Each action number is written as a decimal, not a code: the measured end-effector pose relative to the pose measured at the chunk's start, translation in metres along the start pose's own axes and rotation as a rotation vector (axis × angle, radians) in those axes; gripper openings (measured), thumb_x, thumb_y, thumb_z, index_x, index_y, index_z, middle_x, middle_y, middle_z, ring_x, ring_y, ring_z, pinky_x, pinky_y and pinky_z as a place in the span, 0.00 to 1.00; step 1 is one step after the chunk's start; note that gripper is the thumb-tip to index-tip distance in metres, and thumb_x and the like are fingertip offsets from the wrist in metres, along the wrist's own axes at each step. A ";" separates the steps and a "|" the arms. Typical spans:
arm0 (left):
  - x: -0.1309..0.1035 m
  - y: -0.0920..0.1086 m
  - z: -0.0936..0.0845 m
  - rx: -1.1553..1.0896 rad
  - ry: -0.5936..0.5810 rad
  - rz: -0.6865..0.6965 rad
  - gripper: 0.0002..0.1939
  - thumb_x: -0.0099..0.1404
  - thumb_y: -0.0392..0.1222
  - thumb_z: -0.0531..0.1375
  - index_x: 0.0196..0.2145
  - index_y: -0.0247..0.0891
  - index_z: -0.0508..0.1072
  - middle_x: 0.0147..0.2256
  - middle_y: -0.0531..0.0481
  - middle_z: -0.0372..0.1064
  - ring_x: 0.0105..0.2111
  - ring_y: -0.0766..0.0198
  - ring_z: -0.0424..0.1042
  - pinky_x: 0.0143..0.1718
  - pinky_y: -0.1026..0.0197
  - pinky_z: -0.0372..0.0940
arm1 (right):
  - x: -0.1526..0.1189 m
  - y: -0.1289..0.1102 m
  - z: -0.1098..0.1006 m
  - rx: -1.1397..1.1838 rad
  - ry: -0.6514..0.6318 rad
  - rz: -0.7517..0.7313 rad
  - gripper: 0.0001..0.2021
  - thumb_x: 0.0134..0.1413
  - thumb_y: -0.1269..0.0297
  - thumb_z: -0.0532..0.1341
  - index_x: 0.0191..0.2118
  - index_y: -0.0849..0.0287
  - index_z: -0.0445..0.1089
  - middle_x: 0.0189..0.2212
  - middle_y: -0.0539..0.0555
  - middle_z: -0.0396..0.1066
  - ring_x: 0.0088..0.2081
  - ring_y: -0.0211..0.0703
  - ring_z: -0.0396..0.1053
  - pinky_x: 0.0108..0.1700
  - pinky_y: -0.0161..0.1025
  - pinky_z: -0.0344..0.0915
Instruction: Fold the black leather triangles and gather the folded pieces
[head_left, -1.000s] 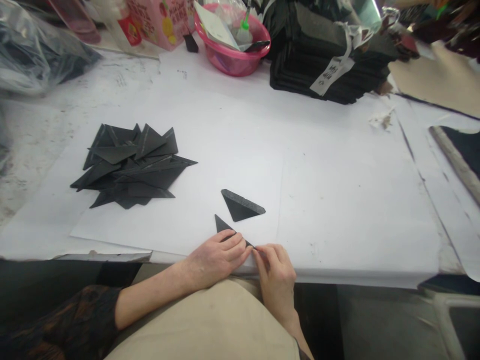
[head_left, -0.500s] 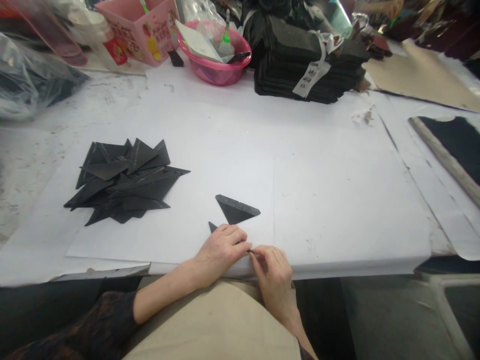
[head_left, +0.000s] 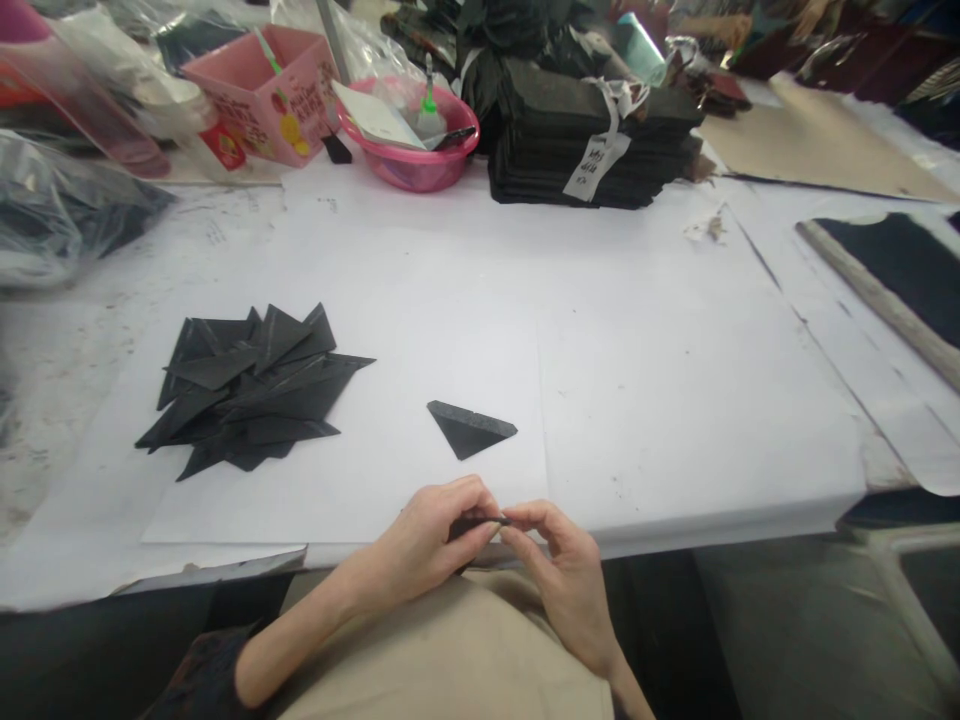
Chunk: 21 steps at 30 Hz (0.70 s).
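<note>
Close to the table's front edge, my left hand (head_left: 442, 535) and my right hand (head_left: 559, 560) meet fingertip to fingertip. Both pinch a thin black piece (head_left: 472, 522), seen nearly edge-on and mostly covered by my fingers. Just beyond my hands a black triangular piece (head_left: 471, 430) lies flat, with a lighter grey strip along its long side. To the left is a loose pile of black triangular pieces (head_left: 255, 385), several overlapping at odd angles.
White paper (head_left: 637, 380) covers the table. At the back stand a pink box (head_left: 262, 95), a pink basin (head_left: 412, 165) holding a green-tipped bottle, and a tied stack of black pieces (head_left: 585, 140). A plastic bag (head_left: 67, 210) lies left; a dark panel (head_left: 892, 280) lies right.
The black piece under my left hand has come off the paper, and its tip beside the hand no longer shows. My hands now hold it turned edge-on. The camera view has shifted slightly.
</note>
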<state>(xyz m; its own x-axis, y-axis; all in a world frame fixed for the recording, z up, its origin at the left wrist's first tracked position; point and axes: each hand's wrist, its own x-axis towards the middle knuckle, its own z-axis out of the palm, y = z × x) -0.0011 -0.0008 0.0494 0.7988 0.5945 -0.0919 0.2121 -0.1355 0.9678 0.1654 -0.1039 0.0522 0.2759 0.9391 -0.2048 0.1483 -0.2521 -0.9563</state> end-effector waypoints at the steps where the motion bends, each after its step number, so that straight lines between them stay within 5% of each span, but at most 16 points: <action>1: 0.000 0.000 0.000 -0.012 0.003 -0.006 0.04 0.68 0.37 0.55 0.35 0.38 0.69 0.30 0.54 0.66 0.30 0.68 0.62 0.31 0.65 0.57 | 0.000 0.000 0.000 0.019 -0.001 0.011 0.07 0.59 0.59 0.64 0.39 0.56 0.74 0.34 0.50 0.75 0.38 0.38 0.73 0.42 0.33 0.70; 21: 0.000 0.004 0.003 -0.216 -0.026 -0.137 0.08 0.68 0.42 0.58 0.32 0.36 0.69 0.27 0.55 0.64 0.27 0.69 0.60 0.29 0.67 0.56 | 0.000 -0.007 0.003 0.136 -0.053 0.107 0.10 0.59 0.57 0.63 0.37 0.59 0.71 0.33 0.50 0.73 0.36 0.37 0.70 0.41 0.33 0.65</action>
<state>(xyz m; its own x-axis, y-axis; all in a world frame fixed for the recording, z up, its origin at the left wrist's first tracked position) 0.0013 -0.0037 0.0528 0.7858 0.5748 -0.2284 0.1963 0.1184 0.9734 0.1613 -0.1017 0.0586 0.2318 0.9205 -0.3145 -0.0102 -0.3210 -0.9470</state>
